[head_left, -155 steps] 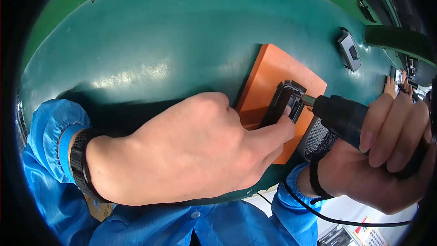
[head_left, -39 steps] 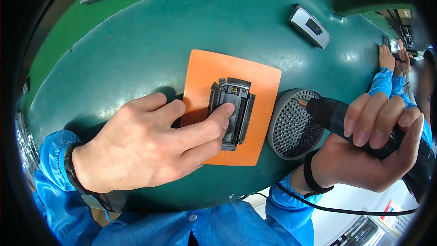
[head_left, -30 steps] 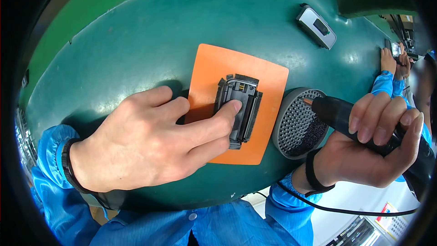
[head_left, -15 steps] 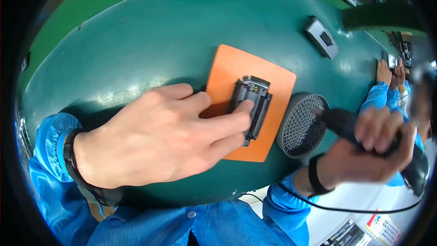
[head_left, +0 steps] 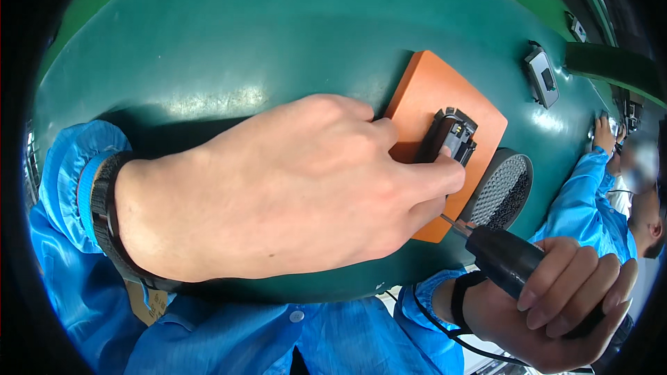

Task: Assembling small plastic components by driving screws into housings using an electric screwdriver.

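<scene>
Black part, seemingly on orange pad

R hand brought driver tip in under L hand, prob. at black part.

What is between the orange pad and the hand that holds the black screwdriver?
In the head view, a round black mesh dish sits between the orange pad and the right hand; the screwdriver tip reaches past its near edge.
</scene>
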`<state>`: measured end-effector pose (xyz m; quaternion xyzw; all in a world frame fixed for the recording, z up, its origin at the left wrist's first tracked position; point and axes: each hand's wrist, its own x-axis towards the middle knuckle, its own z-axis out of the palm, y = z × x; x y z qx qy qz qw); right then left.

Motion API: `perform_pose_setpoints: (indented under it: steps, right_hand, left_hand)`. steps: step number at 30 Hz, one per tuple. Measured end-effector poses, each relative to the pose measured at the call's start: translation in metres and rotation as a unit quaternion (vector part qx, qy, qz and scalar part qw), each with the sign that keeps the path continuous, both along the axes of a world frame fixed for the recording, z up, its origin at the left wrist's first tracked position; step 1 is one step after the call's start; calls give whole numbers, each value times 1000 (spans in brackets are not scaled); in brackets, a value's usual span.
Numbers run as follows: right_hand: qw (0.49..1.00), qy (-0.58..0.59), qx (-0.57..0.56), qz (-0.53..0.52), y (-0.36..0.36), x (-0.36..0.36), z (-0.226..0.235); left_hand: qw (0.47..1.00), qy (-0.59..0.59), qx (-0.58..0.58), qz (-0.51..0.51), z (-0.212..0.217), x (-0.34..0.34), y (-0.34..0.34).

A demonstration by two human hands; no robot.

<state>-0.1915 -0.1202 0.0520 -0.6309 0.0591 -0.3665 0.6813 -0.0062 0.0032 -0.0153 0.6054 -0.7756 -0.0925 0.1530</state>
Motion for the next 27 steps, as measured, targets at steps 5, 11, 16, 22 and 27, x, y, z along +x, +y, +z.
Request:
perform_pose_setpoints:
  steps: [5, 11, 16, 22, 27]
  right_hand:
    - [992, -14, -12, -121, 19, 16, -13]
    - [992, -19, -13, -128, 17, 14, -20]
    - [989, -20, -25, -143, 21, 13, -17]
    - [998, -17, -38, -42, 18, 4, -19]
    - [995, 15, -90, -44, 24, 4, -18]
  left_hand:
    - [999, 29, -27, 21, -5, -2, 4]
    - [999, 11, -30, 8, -7, -1, 4]
    - [999, -29, -39, -8, -9, -2, 6]
    - [999, -40, -33, -8, -8, -3, 7]
    - [999, -15, 8, -33, -2, 3, 8]
